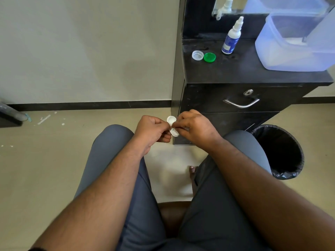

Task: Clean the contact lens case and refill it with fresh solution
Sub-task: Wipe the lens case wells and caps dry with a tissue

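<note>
Head view, left to right. Left hand (pixel 153 130) is closed in a pinch on the lens case (pixel 172 126), held out over the gap between the knees so both wells face up toward the camera. Case is white, both wells uncapped, one well showing above the fingers and one below. Right hand (pixel 193 125) is curled tight against the case from the other side, fingertips on the middle of it. Can't tell if there's a tissue or cloth under those fingers; looks like rubbing or wiping a well, my read only.

On the black cabinet top (pixel 235 73), well apart from the hands: clear cap (pixel 197 55) and green cap (pixel 209 57) sit side by side, touching or nearly so, parked out of the way. Solution bottle (pixel 232 38) stands upright just beside them, within reach for the refill. Translucent plastic tub (pixel 297 44) sits further right on the same top.

Bin (pixel 280 151) with black liner is on the floor by the right knee, handy for dumping waste.

Judgement: cleaning stage, refill not started, caps not yet back on.
</note>
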Motion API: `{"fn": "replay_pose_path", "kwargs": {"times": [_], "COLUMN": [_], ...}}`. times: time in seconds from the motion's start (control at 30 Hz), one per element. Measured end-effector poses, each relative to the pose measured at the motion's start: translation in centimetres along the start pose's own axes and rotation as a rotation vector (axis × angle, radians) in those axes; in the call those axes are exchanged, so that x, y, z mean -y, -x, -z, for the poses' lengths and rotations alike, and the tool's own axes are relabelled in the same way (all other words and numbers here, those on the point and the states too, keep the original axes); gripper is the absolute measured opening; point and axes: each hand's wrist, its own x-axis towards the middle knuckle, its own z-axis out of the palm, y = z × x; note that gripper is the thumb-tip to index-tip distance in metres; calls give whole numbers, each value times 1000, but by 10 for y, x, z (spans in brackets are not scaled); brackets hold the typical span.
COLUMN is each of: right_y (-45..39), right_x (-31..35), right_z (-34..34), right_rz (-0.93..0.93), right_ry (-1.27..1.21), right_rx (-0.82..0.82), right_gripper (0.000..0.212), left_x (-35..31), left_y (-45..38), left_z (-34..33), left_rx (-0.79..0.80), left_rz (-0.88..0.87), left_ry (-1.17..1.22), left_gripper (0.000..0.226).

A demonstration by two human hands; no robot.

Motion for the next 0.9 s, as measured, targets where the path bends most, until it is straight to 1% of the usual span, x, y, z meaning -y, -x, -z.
{"fn": "replay_pose_path", "kwargs": {"times": [0.1, 0.3, 0.37, 0.43, 0.53, 0.63, 0.67, 0.7, 0.77, 0.83, 0.9], "right_y": [-1, -2, -2, -2, -2, -2, -2, -1, -1, 0, 0], "right_x": [2, 9, 9, 8, 9, 12, 15, 19, 29, 34, 28], "right_z": [-3, -5, -3, -2, 0, -2, -4, -7, -11, -7, 1], "right_rz": [-39, -274, -379, -484, -525, -586, -626, -671, -766, -916, -1012], "right_ry": [16, -106, -176, -249, -271, -269, -318, -421, -743, -1044, -1239], "right_rx": [-17, -12, -17, 15, 87, 76, 66, 52, -13, -100, -174], "right_gripper": [17, 20, 20, 20, 20, 18, 15, 12, 9, 5, 6], "left_x": [1, 2, 2, 3, 4, 4, 3, 3, 2, 1, -1], "left_y": [0, 2, 3, 3, 4, 4, 4, 4, 2, 2, 3], "left_z": [-1, -7, -8, -8, -8, -10, -11, -10, -9, -10, -10], "left_rx": [-35, -91, -99, -107, -128, -184, -205, -225, -260, -302, -336], "left_rz": [-42, -95, -106, -120, -136, -148, -151, -157, -184, -197, -167], "left_ry": [-7, -14, -11, -13, -21, 31, 63, 102, 162, 176, 192], "left_gripper": [10, 12, 11, 8, 7, 7, 7, 7, 8, 8, 7]}}
